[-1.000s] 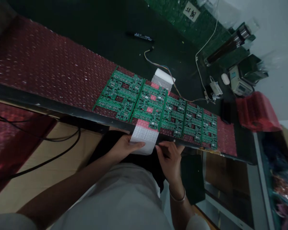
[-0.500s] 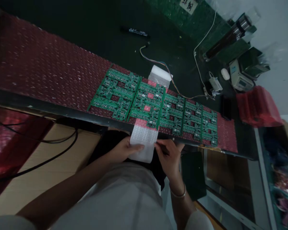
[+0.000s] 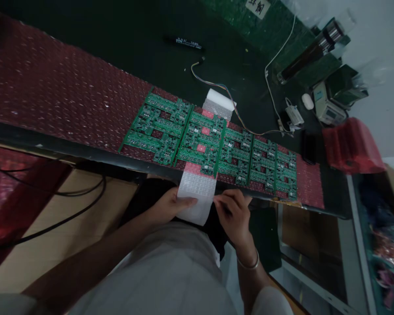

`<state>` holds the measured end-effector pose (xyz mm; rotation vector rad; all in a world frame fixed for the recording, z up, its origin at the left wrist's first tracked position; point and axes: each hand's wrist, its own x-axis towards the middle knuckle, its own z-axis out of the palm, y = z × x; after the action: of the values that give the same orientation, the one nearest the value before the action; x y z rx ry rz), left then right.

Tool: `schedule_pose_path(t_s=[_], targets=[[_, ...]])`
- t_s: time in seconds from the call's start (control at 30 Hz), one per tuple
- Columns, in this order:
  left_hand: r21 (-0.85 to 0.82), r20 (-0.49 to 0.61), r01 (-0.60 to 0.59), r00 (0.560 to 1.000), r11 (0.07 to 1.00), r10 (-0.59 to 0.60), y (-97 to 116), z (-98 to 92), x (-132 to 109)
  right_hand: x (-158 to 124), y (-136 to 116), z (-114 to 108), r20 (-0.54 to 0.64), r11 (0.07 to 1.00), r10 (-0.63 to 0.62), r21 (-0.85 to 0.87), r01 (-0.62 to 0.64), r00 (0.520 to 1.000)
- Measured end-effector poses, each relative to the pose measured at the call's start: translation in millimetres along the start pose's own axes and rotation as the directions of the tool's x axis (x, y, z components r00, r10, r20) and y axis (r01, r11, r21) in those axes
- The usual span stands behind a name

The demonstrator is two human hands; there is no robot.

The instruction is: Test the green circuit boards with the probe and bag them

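A white strip of small labels [image 3: 197, 186] hangs over the table's front edge. My left hand [image 3: 167, 205] grips its left side, thumb lying on top and the other fingers hidden beneath. At the right edge of the strip, my right hand [image 3: 234, 212] is pinched closed; whatever lies between its fingertips is too small to make out. Several green circuit board panels [image 3: 202, 142] lie in a row on red bubble wrap [image 3: 68, 83], some bearing small white labels. Behind the panels is the white roll end [image 3: 219, 99] of the strip, which seems to run beneath the wrap.
A black marker [image 3: 187, 43] and a thin multicoloured cable [image 3: 223, 87] lie behind the boards. To the right are a dark phone [image 3: 309, 146], folded red bubble bags [image 3: 351, 146], a small boxed device [image 3: 328, 105] and a tall bottle [image 3: 311, 50]. Black cables [image 3: 68, 214] hang at lower left.
My right hand has shifted slightly to the right, with its fingertips still close to the strip's edge. My left hand, the strip and the boards stay put.
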<state>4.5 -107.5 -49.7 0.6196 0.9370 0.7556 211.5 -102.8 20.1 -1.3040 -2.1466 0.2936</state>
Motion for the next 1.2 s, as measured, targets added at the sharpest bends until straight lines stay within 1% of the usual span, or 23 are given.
schedule_pose_path(t_s=[0.1, 0.17, 0.27, 0.43, 0.57, 0.7, 0.9, 0.97, 1.07, 1.2], targets=[[-0.045, -0.004, 0.01, 1.0, 0.999, -0.01, 0.4, 1.3, -0.5, 2.7, -2.5, -0.1, -0.002, 0.999, -0.021, 0.049, 0.021, 1.0], [-0.063, -0.026, 0.01, 1.0, 0.998, -0.011, 1.8, 2.9, -1.1, 5.3, -5.0, 1.2, 0.018, 0.998, -0.054, 0.027, 0.054, 0.998], [-0.064, -0.062, 0.005, 0.998, 0.998, -0.009, 3.9, 5.7, -2.1, 8.8, -8.3, 3.8, 0.018, 0.998, -0.067, -0.012, 0.067, 0.998], [-0.032, -0.073, -0.032, 0.997, 0.999, 0.03, 4.0, 7.6, -2.4, 12.3, -9.9, 5.6, 0.052, 0.998, -0.07, -0.002, 0.071, 0.996], [-0.005, -0.085, -0.055, 0.995, 0.998, 0.054, 2.9, 6.9, -1.5, 14.1, -10.1, 5.5, 0.058, 0.999, -0.049, 0.006, 0.049, 0.997], [-0.013, -0.083, -0.053, 0.995, 0.999, 0.052, 3.0, 7.4, -1.9, 15.5, -10.2, 5.3, 0.058, 0.999, -0.04, 0.003, 0.04, 0.998], [-0.005, -0.107, -0.053, 0.993, 0.999, 0.052, 4.8, 10.1, -3.8, 14.2, -9.0, 4.1, 0.067, 0.997, -0.046, 0.06, 0.042, 0.997], [-0.022, -0.111, -0.042, 0.993, 0.999, 0.039, 4.7, 10.1, -5.2, 12.1, -9.1, 3.0, 0.055, 0.996, -0.027, 0.086, 0.022, 0.998], [-0.058, -0.125, -0.043, 0.992, 0.997, 0.035, 3.7, 9.6, -7.3, 9.5, -10.1, 2.0, 0.001, 0.995, 0.001, 0.097, -0.001, 1.0], [-0.094, -0.128, -0.065, 0.99, 0.993, 0.052, 2.7, 9.8, -8.1, 10.5, -11.8, 5.6, 0.002, 0.998, -0.065, 0.024, 0.065, 0.998]])
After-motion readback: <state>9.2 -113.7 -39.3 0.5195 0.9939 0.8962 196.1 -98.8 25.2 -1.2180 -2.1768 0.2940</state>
